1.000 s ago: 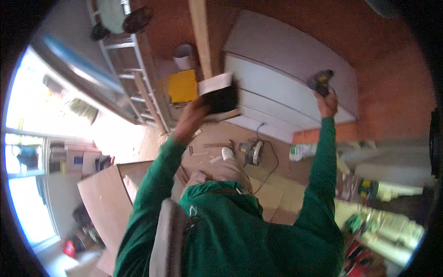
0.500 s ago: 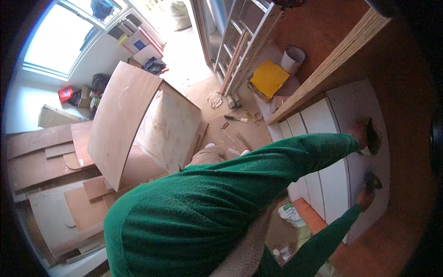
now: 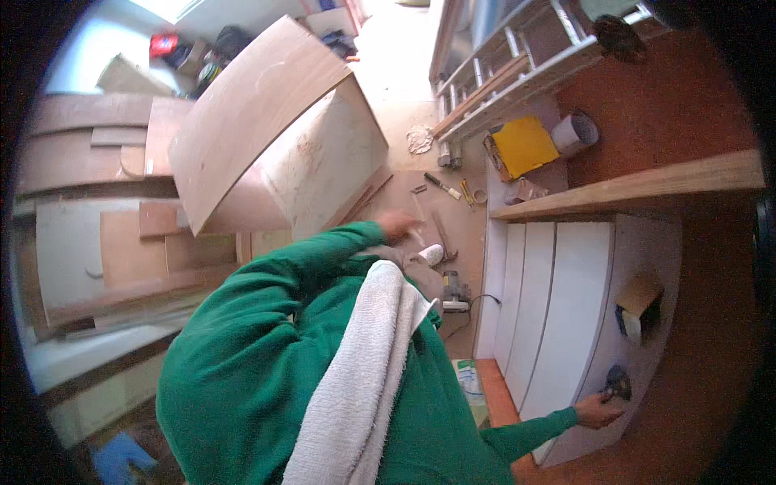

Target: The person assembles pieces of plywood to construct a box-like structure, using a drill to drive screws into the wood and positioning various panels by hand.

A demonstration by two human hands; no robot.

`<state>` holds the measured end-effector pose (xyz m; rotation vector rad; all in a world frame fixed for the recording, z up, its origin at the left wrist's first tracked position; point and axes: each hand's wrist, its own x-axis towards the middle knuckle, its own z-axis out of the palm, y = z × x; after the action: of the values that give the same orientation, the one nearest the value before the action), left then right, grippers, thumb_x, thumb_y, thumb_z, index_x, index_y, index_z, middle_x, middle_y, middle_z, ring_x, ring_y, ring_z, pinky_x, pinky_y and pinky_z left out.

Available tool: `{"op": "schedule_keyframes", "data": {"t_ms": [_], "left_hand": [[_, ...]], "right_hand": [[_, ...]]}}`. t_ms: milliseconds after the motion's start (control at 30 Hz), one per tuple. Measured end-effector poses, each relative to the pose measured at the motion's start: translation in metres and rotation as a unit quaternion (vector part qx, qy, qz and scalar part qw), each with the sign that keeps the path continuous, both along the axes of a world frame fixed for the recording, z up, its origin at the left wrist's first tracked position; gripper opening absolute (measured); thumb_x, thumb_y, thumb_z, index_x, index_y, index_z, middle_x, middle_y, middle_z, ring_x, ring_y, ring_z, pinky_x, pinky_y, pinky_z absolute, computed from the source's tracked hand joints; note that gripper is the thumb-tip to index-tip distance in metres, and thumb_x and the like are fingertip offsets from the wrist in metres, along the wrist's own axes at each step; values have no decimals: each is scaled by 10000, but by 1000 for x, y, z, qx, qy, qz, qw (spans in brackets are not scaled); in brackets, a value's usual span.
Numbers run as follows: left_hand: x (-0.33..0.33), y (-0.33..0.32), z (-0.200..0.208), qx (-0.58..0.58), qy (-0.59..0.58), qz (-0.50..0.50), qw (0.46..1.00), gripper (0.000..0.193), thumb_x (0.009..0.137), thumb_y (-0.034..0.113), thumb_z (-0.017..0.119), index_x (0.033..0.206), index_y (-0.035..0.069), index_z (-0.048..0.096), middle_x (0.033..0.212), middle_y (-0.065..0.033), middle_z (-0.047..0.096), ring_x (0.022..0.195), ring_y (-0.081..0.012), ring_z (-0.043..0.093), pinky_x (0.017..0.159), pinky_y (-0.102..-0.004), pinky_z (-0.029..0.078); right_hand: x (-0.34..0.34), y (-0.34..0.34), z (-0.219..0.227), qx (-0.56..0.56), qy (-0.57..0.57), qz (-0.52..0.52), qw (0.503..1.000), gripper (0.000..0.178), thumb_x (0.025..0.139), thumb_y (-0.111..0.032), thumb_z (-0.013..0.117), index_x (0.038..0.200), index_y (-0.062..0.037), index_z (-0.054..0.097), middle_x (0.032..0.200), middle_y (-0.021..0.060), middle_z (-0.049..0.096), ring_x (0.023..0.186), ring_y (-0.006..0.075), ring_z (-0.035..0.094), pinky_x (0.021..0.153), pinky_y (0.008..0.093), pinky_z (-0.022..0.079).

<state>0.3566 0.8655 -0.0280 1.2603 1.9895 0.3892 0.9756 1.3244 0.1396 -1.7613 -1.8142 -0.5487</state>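
Observation:
My left hand (image 3: 400,228) is smeared by motion beside my knee, above the floor; whether its fingers hold anything does not show. At the lower right, my right hand (image 3: 596,411) is closed at the edge of a small dark object (image 3: 618,383), whose kind I cannot make out. That object is at the light-coloured top of a white shelf-like unit (image 3: 570,299). A small brown carton (image 3: 641,297) sits farther along this surface, apart from both hands. A grey towel (image 3: 356,364) hangs down over my green top.
Large bent plywood sheets (image 3: 259,113) stand left of centre, with stacked boards (image 3: 129,259) beyond. A corded power tool (image 3: 455,295), a brush (image 3: 440,185) and a yellow knife (image 3: 466,192) lie on the floor. An aluminium ladder (image 3: 517,69), yellow box (image 3: 525,148) and timber edge (image 3: 638,183) are at upper right.
My left hand has left the carton on the unit and swung back leftward to my knee. My right hand stays by the dark object. The whole view has shifted.

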Motion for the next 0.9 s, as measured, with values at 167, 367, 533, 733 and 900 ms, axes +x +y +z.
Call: {"op": "schedule_keyframes", "data": {"t_ms": [167, 367, 533, 733, 900], "left_hand": [[-38, -333, -56, -170, 88, 499, 845, 423, 861, 315, 709, 1204, 71, 745, 1160, -202, 751, 1073, -359, 720, 925, -475, 570], [29, -591, -60, 184, -562, 622, 513, 357, 986, 203, 666, 1319, 72, 668, 929, -102, 739, 796, -256, 729, 526, -333, 562], [127, -433, -96, 40, -281, 764, 579, 342, 915, 78, 712, 1252, 19, 711, 970, -119, 746, 775, -197, 697, 605, -353, 577], [207, -453, -129, 132, -248, 741, 610, 291, 874, 120, 733, 1155, 67, 783, 986, -128, 776, 794, -204, 730, 705, -368, 615], [212, -447, -90, 44, -285, 845, 450, 237, 904, 218, 723, 975, -3, 776, 850, -157, 766, 720, -240, 750, 698, -356, 609]], "right_hand": [[-180, -120, -23, -99, 187, 292, 933, 291, 972, -11, 649, 1256, 16, 589, 1185, 137, 653, 1030, 260, 651, 901, 356, 556], [-355, -276, -135, -582, 215, 422, 661, 269, 908, -37, 689, 1172, -83, 704, 917, 75, 700, 809, 185, 676, 762, 339, 562], [-392, -304, -186, -646, 40, 517, 560, 248, 967, -109, 692, 1206, -50, 667, 856, 85, 731, 711, 151, 702, 647, 302, 564], [-476, -362, -183, -763, -36, 455, 458, 245, 951, -137, 722, 1179, -51, 694, 900, 125, 752, 737, 168, 722, 657, 308, 575], [-568, -391, -195, -726, -214, 507, 413, 322, 952, -173, 726, 1232, -29, 661, 879, 109, 747, 707, 158, 704, 598, 290, 543]]}}
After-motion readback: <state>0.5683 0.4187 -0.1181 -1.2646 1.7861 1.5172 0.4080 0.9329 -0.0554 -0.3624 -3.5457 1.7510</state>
